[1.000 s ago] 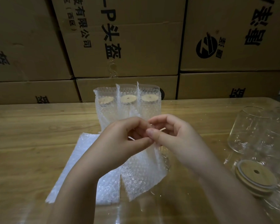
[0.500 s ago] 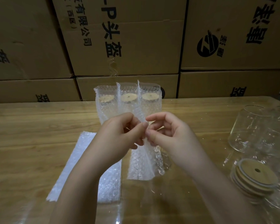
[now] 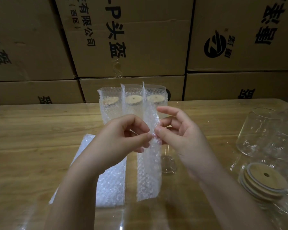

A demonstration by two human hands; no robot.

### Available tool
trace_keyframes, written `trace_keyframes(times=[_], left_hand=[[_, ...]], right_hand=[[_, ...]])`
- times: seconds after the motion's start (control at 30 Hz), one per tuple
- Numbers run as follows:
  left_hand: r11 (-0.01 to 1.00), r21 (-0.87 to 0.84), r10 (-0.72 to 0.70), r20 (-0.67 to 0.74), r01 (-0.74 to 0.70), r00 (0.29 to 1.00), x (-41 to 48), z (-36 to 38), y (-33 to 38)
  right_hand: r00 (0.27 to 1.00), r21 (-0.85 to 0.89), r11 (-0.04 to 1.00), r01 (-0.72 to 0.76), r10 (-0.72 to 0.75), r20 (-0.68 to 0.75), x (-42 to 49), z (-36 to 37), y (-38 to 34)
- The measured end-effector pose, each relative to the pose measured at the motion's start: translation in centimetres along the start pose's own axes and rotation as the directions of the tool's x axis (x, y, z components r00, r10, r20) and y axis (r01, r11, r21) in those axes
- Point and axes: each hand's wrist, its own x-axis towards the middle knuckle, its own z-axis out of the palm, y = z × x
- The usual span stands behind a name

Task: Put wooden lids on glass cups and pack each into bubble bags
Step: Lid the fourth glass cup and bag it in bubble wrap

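Observation:
My left hand (image 3: 121,138) and my right hand (image 3: 179,136) pinch the upper edge of a clear bubble bag (image 3: 149,173), which hangs upright and edge-on between them above the table. Behind it stand three packed cups (image 3: 133,103) in bubble bags, their wooden lids showing at the top. A stack of flat bubble bags (image 3: 110,185) lies under my left wrist. At the right stand empty glass cups (image 3: 263,133), with a pile of wooden lids (image 3: 264,181) in front of them. A glass cup (image 3: 168,165) stands just behind the held bag, partly hidden.
The wooden table (image 3: 32,138) runs the full width of the view. Stacked cardboard boxes (image 3: 131,40) form a wall right behind its far edge. More glass shows at the lower right corner.
Both hands lifted slightly and the held bubble bag turned from slanting and spread to hanging straight and narrow. My right hand's fingers have spread apart more.

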Motion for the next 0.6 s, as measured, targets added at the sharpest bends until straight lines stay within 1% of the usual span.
trace_keyframes(times=[0.07,0.13,0.17,0.23,0.3,0.37,0.4,0.43,0.47,0.53,0.57,0.6], left_hand=[[1.000,-0.012,-0.019,0.010,0.019,1.000,0.0,-0.1,0.0],[0.999,0.020,-0.033,-0.018,0.034,0.999,-0.1,-0.1,-0.1],[0.998,0.043,-0.040,-0.057,0.042,0.998,-0.1,-0.2,-0.1],[0.993,0.101,-0.032,-0.193,0.053,0.981,-0.2,-0.4,0.0],[0.982,0.182,0.019,-0.384,0.055,0.923,-0.4,-0.8,0.0],[0.949,0.309,0.125,-0.551,0.062,0.825,-0.7,-1.1,0.1],[0.928,0.368,0.186,-0.601,0.063,0.777,-0.9,-1.1,0.3],[0.913,0.405,0.235,-0.627,0.054,0.743,-1.0,-1.1,0.5],[0.907,0.419,0.263,-0.628,0.034,0.733,-1.2,-1.0,0.7],[0.912,0.409,0.272,-0.586,-0.011,0.764,-1.2,-0.2,1.1],[0.913,0.407,0.267,-0.558,-0.022,0.786,-1.1,0.3,1.1],[0.911,0.412,0.266,-0.532,-0.029,0.804,-1.0,0.9,1.2]], right_hand=[[1.000,0.002,1.000,0.012,-0.012,0.002,0.0,-0.2,0.0],[1.000,-0.003,1.000,0.026,-0.026,0.002,0.1,-0.4,0.1],[0.999,-0.013,0.999,0.035,-0.035,-0.007,0.1,-0.5,0.0],[0.996,-0.075,0.995,0.063,-0.068,-0.066,0.2,-1.0,0.0],[0.977,-0.213,0.972,0.100,-0.137,-0.165,0.3,-1.7,-0.1],[0.951,-0.383,0.917,0.111,-0.209,-0.226,0.4,-2.2,-0.1],[0.948,-0.436,0.894,0.102,-0.221,-0.231,0.5,-2.3,-0.1],[0.950,-0.460,0.883,0.093,-0.217,-0.223,0.5,-2.3,-0.1],[0.960,-0.459,0.885,0.082,-0.193,-0.202,0.4,-2.0,-0.2],[0.974,-0.446,0.891,0.086,-0.168,-0.149,-0.1,-1.1,-0.4],[0.968,-0.469,0.875,0.123,-0.209,-0.137,-0.4,-0.4,-0.5],[0.947,-0.522,0.833,0.186,-0.293,-0.130,-0.7,0.3,-0.8]])
